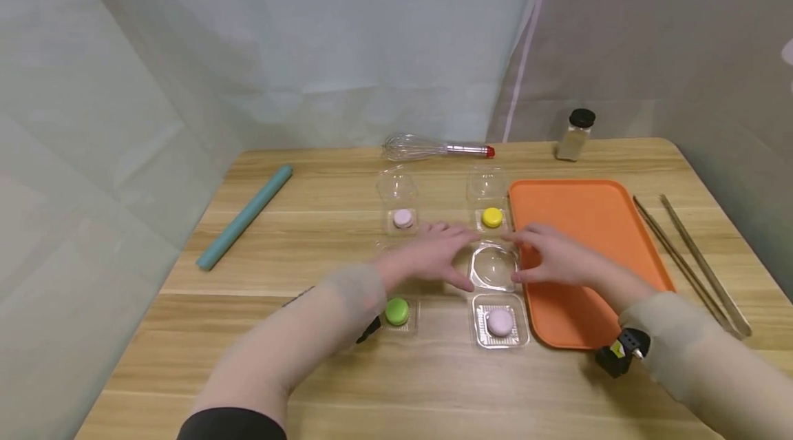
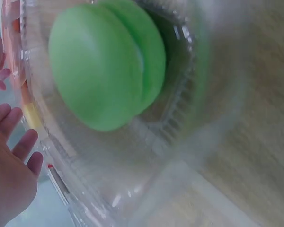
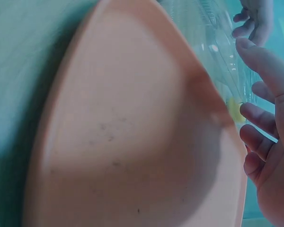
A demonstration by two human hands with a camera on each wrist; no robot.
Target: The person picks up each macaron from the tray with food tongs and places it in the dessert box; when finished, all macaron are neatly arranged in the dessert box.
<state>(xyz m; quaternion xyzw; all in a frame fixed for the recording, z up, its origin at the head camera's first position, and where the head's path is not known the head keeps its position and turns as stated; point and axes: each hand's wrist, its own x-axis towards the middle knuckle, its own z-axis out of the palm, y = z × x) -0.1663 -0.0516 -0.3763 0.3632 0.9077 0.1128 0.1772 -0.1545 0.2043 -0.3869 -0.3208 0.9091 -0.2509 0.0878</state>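
Observation:
Four clear plastic clamshell boxes stand with their lids folded back, each holding a macaron. At the front right, a pale lilac macaron sits in its box, whose clear lid lies between my two hands. My left hand hovers left of that lid, thumb and fingers spread, holding nothing. From the right, my right hand reaches over the orange tray with fingertips near the lid's edge. Below my left wrist is a green macaron, its lid partly hidden by the arm. A yellow macaron and a pink macaron sit behind.
A teal rolling pin lies at the left. Along the back are a whisk and a black-capped jar. Metal tongs or rods lie right of the tray, by the table's right edge.

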